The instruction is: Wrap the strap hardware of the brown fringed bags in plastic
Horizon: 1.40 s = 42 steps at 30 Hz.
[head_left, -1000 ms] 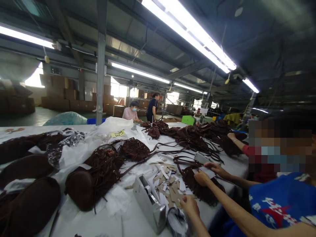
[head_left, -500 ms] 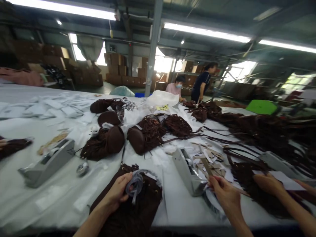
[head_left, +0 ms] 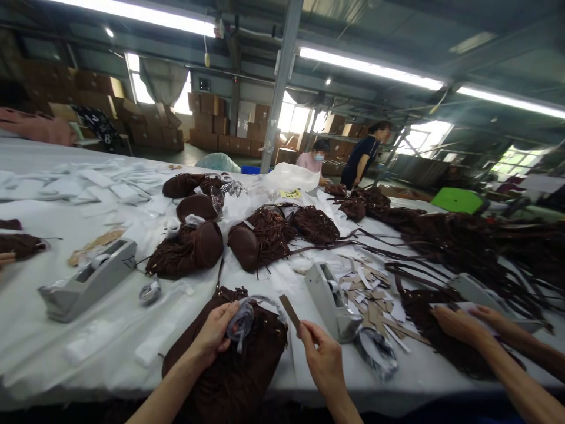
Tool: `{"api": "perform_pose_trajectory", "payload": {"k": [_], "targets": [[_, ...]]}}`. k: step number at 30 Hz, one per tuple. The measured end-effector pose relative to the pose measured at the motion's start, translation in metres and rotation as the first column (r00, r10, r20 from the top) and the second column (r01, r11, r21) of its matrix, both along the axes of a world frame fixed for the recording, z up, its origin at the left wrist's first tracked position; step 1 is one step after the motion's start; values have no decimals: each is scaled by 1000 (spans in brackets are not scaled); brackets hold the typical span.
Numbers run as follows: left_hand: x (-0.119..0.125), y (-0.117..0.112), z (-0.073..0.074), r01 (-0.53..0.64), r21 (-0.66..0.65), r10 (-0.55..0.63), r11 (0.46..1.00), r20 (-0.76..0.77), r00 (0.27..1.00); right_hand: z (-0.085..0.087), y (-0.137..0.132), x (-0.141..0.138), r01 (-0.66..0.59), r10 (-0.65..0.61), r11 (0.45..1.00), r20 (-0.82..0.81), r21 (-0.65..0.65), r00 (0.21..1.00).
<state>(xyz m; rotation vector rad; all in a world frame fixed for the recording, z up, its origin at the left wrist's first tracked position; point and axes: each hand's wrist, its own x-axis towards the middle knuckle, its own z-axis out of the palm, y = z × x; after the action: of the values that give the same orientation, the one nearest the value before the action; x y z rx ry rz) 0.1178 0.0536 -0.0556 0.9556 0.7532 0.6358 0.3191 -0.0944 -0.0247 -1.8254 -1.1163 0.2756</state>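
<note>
My left hand point(head_left: 217, 333) is closed on a coiled strap in clear plastic wrap point(head_left: 241, 325), holding it over a dark brown fringed bag point(head_left: 238, 377) at the table's front edge. Between the thumb and fingers of my right hand point(head_left: 321, 353) is a narrow cardboard strip point(head_left: 289, 311), pinched at its lower end and pointing up and left, just right of the bag. A grey tape dispenser point(head_left: 329, 303) stands beyond my right hand. Beside it lie a heap of loose cardboard strips point(head_left: 375, 300) and another plastic-wrapped coil point(head_left: 377, 353).
A co-worker's hands point(head_left: 463, 324) handle a white sheet over another brown bag at right. A second tape dispenser point(head_left: 90, 282) stands at left. Several brown bags point(head_left: 265, 238) lie mid-table, white sheets point(head_left: 97, 185) at back left. Two people point(head_left: 362, 156) are beyond the table.
My right hand has moved left from the cardboard heap toward the brown bag, carrying a cardboard strip. My left hand stays on the coiled strap.
</note>
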Motion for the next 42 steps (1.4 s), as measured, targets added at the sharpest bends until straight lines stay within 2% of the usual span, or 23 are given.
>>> {"api": "perform_pose_trajectory", "payload": {"k": [2,4,6,8,11,13,16,19,23,25,28,30,31,33,36,38,42], "targets": [[0,-2,-1,-8,16,8,1000,-6,1000,-5,-4,10,92,-103,994,263,53,959],[0,-3,-1,-14,27,14,1000,-10,1000,-11,-6,20,142,-169,986,482,92,860],[-1,-4,-2,-23,33,24,999,-12,1000,-17,-7,31,189,-196,979,634,80,748],[-2,-4,-4,-27,33,27,999,-9,1000,-24,-7,39,239,-198,970,713,43,673],[-2,-4,-6,-30,34,30,999,-6,1000,-35,-9,47,279,-184,960,725,-11,664],[-2,-4,-6,-33,39,34,999,-11,999,-40,-10,47,274,-178,961,668,-40,723],[-2,-5,-6,-31,43,32,999,-15,999,-43,-9,47,270,-227,961,403,-53,887],[-3,-6,-6,-25,40,26,999,-20,999,-38,-6,50,297,-285,953,153,-59,946],[-4,-6,-5,-25,26,25,999,-20,999,-21,1,53,319,-319,947,24,-41,948],[-4,-6,-3,-41,19,41,999,-13,999,-11,4,44,274,-274,962,-81,-19,958],[-2,-4,0,-71,19,71,997,0,997,1,5,11,21,-40,998,-343,-58,938],[-1,-3,2,-91,27,91,995,2,996,4,6,-18,-151,82,983,-479,-107,874],[0,-3,3,-100,34,100,994,3,995,4,7,-33,-194,101,972,-511,-132,854],[1,-4,5,-113,55,113,992,5,994,0,12,-58,-200,83,967,-547,-158,833],[1,-6,8,-119,114,119,986,6,993,-8,28,-83,-129,13,979,-579,-159,815],[-1,-5,9,-129,178,130,976,6,991,-12,38,-93,-95,-12,984,-587,-152,810],[-7,0,8,-172,318,181,932,2,983,-19,50,-106,-117,14,985,-615,-128,789]]}}
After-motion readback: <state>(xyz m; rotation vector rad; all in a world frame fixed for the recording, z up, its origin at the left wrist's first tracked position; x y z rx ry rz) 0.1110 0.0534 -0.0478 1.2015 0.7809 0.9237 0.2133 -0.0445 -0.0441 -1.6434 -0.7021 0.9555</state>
